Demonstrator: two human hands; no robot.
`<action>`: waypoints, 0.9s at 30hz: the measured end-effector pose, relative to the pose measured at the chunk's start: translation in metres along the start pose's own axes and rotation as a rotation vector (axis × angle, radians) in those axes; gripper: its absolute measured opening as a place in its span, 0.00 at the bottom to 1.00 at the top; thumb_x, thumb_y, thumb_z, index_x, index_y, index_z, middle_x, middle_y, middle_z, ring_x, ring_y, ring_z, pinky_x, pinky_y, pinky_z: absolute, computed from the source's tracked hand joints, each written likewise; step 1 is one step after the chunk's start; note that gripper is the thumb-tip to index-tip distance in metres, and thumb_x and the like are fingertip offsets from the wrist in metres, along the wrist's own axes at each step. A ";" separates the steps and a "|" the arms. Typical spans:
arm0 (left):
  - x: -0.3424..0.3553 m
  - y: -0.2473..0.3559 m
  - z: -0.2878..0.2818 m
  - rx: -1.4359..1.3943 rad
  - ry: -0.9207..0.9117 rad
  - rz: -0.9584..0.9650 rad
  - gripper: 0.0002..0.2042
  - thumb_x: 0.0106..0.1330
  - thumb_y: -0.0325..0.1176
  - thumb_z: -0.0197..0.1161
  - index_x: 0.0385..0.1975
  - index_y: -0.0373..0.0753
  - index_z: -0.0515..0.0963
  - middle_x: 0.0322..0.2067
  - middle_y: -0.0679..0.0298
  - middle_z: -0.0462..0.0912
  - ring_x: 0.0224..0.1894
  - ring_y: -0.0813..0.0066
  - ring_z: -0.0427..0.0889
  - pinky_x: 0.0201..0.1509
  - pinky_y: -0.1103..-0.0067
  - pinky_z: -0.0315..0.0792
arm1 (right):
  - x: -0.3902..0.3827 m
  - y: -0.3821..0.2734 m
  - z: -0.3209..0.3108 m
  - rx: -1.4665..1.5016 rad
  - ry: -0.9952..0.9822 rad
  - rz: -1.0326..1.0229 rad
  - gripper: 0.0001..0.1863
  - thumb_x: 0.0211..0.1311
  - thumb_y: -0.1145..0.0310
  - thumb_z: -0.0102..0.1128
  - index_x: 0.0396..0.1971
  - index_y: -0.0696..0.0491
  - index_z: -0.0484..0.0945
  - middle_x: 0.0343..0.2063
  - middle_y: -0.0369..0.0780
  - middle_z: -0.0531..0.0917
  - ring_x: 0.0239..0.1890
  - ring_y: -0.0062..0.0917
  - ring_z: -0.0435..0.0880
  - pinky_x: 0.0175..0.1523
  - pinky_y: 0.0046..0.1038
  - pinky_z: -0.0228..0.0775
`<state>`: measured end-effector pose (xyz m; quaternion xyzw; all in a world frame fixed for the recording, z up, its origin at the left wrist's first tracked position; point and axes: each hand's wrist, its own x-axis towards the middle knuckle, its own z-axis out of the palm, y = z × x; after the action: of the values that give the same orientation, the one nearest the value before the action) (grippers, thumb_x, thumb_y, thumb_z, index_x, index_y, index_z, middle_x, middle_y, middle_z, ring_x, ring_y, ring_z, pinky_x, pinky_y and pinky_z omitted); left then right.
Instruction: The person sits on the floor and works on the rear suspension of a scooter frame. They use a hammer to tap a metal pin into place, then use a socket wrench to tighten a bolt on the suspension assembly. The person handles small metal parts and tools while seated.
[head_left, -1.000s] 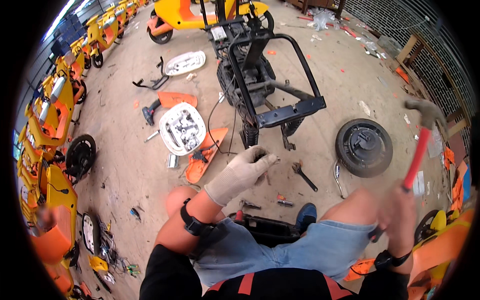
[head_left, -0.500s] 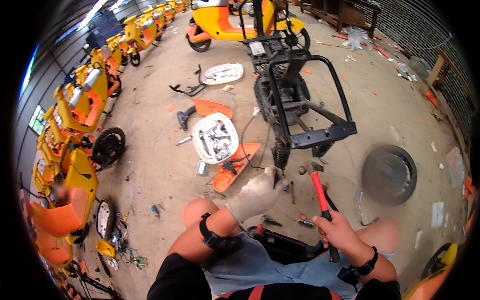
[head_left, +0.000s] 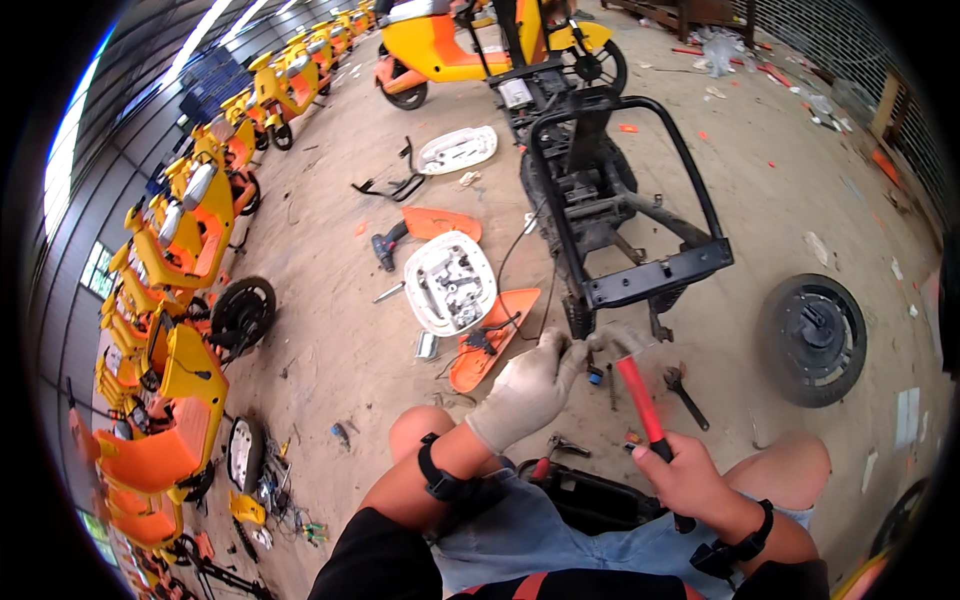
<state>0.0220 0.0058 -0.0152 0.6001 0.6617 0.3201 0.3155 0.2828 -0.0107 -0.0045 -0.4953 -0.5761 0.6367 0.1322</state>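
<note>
My left hand [head_left: 522,398], in a pale work glove, reaches to the rear lower end of a black scooter frame [head_left: 655,272]. Its fingers are pinched together beside the frame's foot; whatever they hold is too small to make out. My bare right hand [head_left: 690,474] grips the black handle of a red hammer [head_left: 638,392]. The hammer's head is smeared by motion and sits close to the gloved fingertips; whether it touches anything I cannot tell. A small blue-ended piece [head_left: 595,377] shows just below those fingers. An adjustable wrench [head_left: 686,398] lies on the floor right of the hammer.
A black wheel [head_left: 815,340] lies at the right. Left of the frame are a white plastic tray [head_left: 410,290], orange panels [head_left: 495,340], a cordless drill [head_left: 388,246] and a black bracket [head_left: 395,182]. Yellow scooters [head_left: 190,370] line the left side. A black part [head_left: 590,497] lies between my knees.
The hammer head has swung left, up to the gloved fingers. My left hand keeps its pinch beside the frame. The whole view has shifted slightly.
</note>
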 end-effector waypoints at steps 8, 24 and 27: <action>0.001 0.014 0.001 -0.345 -0.210 -0.212 0.15 0.75 0.42 0.51 0.46 0.34 0.72 0.35 0.47 0.81 0.35 0.53 0.83 0.38 0.66 0.75 | -0.014 -0.012 -0.010 -0.121 0.069 -0.113 0.18 0.64 0.57 0.63 0.36 0.59 0.79 0.14 0.40 0.72 0.19 0.19 0.70 0.27 0.28 0.66; -0.007 0.004 0.005 -0.035 -0.118 -0.338 0.19 0.75 0.46 0.48 0.48 0.33 0.72 0.37 0.46 0.83 0.46 0.48 0.82 0.49 0.63 0.74 | -0.030 -0.012 -0.008 -0.086 0.143 -0.278 0.19 0.65 0.55 0.62 0.31 0.59 0.77 0.16 0.44 0.76 0.19 0.32 0.74 0.28 0.34 0.68; -0.005 0.009 0.002 -0.090 -0.053 -0.355 0.19 0.75 0.46 0.48 0.47 0.33 0.73 0.37 0.47 0.83 0.45 0.49 0.83 0.48 0.63 0.73 | -0.022 0.005 0.000 -0.155 0.040 -0.167 0.20 0.65 0.54 0.60 0.33 0.59 0.78 0.18 0.47 0.78 0.21 0.37 0.78 0.30 0.36 0.69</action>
<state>0.0297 0.0015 -0.0090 0.4672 0.7339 0.2726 0.4108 0.2954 -0.0280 0.0017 -0.4668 -0.6601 0.5671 0.1576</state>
